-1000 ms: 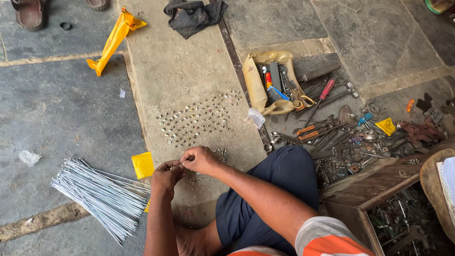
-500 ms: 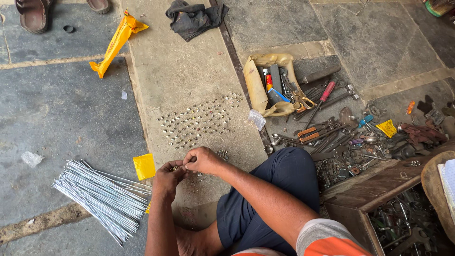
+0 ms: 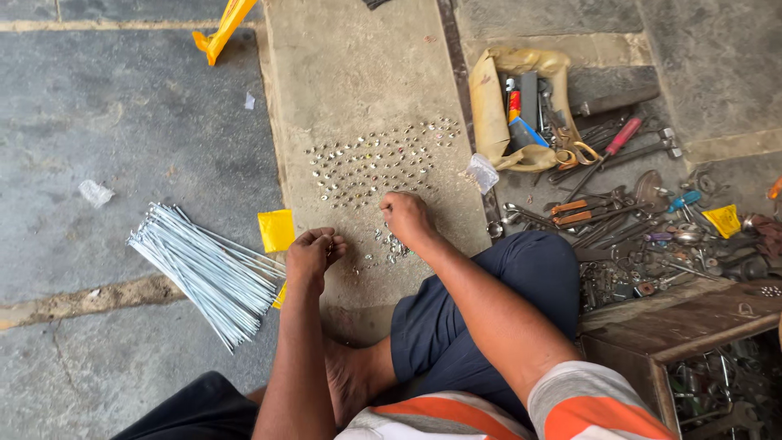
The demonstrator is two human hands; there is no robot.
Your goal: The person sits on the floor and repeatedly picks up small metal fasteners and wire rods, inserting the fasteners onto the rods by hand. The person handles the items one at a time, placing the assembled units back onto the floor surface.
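Observation:
I sit on a stone floor. My left hand (image 3: 314, 253) is curled shut, pinching small metal pieces close to a bundle of thin silver spokes (image 3: 208, 273). My right hand (image 3: 406, 216) rests fingers-down on the light stone slab (image 3: 358, 73), touching a loose cluster of small metal nipples (image 3: 383, 244). Beyond it, several more nipples (image 3: 379, 159) stand in neat rows on the slab. What the right fingers hold is hidden.
A yellow packet (image 3: 276, 230) lies beside the spokes. A tan tool bag (image 3: 521, 106) and scattered wrenches and screwdrivers (image 3: 627, 212) lie to the right. A wooden box (image 3: 684, 326) sits at lower right. A yellow object (image 3: 221, 28) lies at top.
My hands were together in front of me; the right hand has moved away, down onto the slab by the loose nipples. The camera view has come closer to the floor.

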